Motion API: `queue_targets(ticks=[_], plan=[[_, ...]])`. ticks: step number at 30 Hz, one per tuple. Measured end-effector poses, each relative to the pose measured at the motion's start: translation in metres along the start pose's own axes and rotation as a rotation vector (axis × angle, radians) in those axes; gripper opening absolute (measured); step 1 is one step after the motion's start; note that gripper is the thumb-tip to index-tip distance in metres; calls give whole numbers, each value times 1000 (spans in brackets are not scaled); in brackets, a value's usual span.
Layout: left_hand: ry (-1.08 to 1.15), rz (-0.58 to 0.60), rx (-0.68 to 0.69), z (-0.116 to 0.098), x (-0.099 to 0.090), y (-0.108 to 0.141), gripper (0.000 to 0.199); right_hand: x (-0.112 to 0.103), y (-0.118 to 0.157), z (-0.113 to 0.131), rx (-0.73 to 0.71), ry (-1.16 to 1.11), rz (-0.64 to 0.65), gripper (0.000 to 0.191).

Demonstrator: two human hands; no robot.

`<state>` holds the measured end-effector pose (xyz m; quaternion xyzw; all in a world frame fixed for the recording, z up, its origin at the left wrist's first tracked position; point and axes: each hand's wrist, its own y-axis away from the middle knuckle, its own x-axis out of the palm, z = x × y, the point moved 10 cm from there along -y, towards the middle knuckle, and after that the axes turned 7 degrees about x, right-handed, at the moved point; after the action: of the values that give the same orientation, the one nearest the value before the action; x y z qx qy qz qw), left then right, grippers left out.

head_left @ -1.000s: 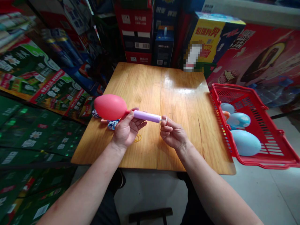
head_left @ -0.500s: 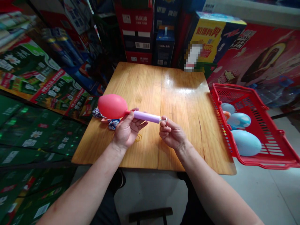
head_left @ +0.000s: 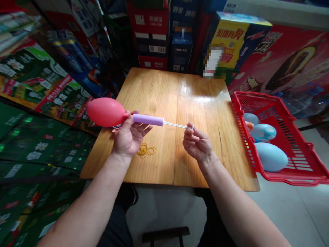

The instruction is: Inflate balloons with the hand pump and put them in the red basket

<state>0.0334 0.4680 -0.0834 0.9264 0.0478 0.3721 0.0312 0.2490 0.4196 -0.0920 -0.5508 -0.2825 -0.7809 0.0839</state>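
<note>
A partly inflated red balloon (head_left: 106, 112) sits on the nozzle end of a purple hand pump (head_left: 149, 119). My left hand (head_left: 128, 137) pinches the balloon's neck at the nozzle between thumb and fingers, the other fingers loosely curled below the barrel. My right hand (head_left: 197, 142) is closed on the pump's white handle, and the thin white rod (head_left: 176, 125) shows drawn out of the barrel. Under my left hand, yellow rubber bands (head_left: 146, 150) lie on the wooden table (head_left: 164, 92). Some small patterned items behind the left hand are mostly hidden.
A red basket (head_left: 303, 151) right of the table holds several balloons, a light blue balloon (head_left: 271, 157) among them. Cartons (head_left: 151, 37) stand beyond the far edge, green beer cases (head_left: 38, 144) are stacked on the left, and a dark stool (head_left: 166, 234) is below.
My hands have moved apart: the left went leftward with the balloon and pump barrel, the right slightly rightward with the handle. The pump rod has come out, and more rubber bands show.
</note>
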Motion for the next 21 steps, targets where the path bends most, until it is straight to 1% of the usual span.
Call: queue_targets(ticks=[3, 5, 7, 10, 13, 15, 17, 19, 21], plan=[[-18, 76, -99, 20, 14, 12, 27, -4, -5, -15, 43, -2, -25, 6], [-20, 97, -147, 32, 20, 19, 29, -7, -8, -24, 60, 6, -51, 6], [-11, 90, -153, 37, 23, 22, 28, -10, -11, -27, 63, 12, -64, 6], [-1, 73, -162, 39, 21, 21, 26, -10, -12, -27, 66, 34, -71, 8], [-13, 46, -170, 33, 14, 15, 25, -7, -9, -19, 73, 70, -66, 6], [-25, 27, -139, 21, 8, 9, 25, -3, -4, -8, 55, 97, -52, 5], [-35, 7, -69, 5, 4, 3, 24, 1, 1, 4, 16, 109, -44, 7], [-34, 2, 2, -6, 3, 1, 23, 2, 4, 10, -17, 113, -50, 10], [-22, 36, -4, -4, 9, 5, 23, 1, 3, 6, -10, 123, -57, 9]])
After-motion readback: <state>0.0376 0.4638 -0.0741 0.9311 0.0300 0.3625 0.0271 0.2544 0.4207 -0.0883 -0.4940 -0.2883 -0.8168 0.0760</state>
